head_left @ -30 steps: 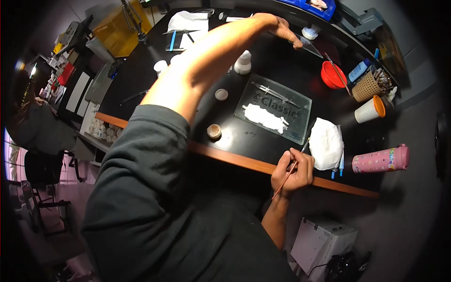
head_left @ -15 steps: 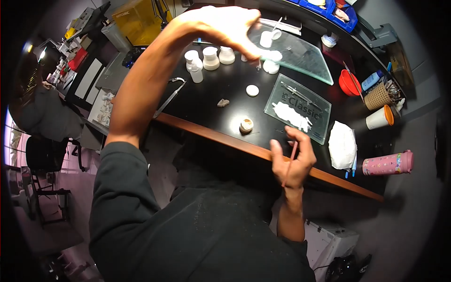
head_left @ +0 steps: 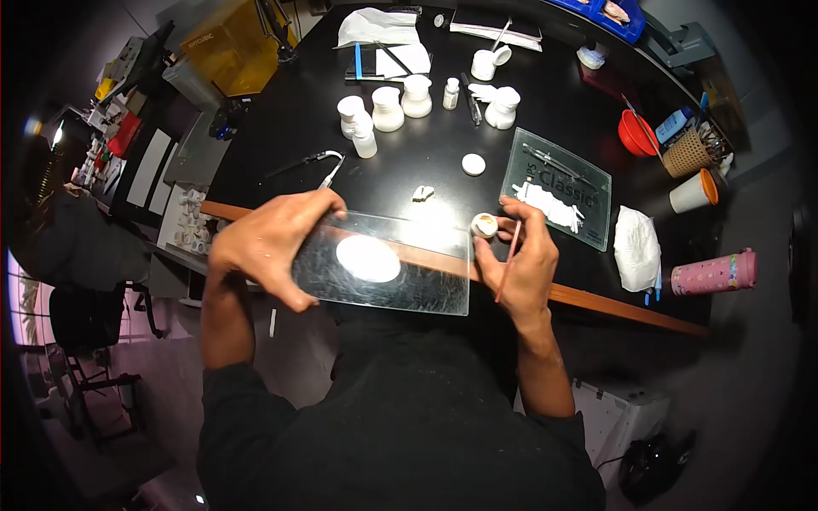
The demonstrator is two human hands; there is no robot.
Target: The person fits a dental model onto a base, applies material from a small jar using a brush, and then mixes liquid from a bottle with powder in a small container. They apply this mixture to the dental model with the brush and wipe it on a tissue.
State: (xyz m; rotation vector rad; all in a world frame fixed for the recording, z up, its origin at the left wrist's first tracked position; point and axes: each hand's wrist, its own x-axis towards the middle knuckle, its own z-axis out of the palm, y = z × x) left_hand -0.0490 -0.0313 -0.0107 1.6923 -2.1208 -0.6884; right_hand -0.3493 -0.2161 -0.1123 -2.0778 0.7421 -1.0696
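My left hand (head_left: pixel 273 247) grips the left end of a clear glass plate (head_left: pixel 426 294), thumb on the near edge and fingers on the far one. The plate is held over the table's front edge and reflects a bright lamp. In my right hand (head_left: pixel 527 260) a thin reddish stick (head_left: pixel 509 266), like a brush handle, lies across the fingers. That hand's thumb and fingertips also close on a small white jar (head_left: pixel 484 226) with brownish contents. A small pale tooth-like model (head_left: pixel 423 194) and a round white lid (head_left: pixel 473 164) lie beyond.
A glass slab (head_left: pixel 558 192) marked "Classic" bears white paper strips and a metal instrument. Several white bottles (head_left: pixel 388 109) stand farther back. At right are a red bowl (head_left: pixel 635 134), crumpled white tissue (head_left: pixel 636 249) and a pink bottle (head_left: pixel 714 271). A person sits far left.
My left hand has brought the glass plate from the back of the table to the front edge. My right hand has moved up to the small jar and taken hold of it.
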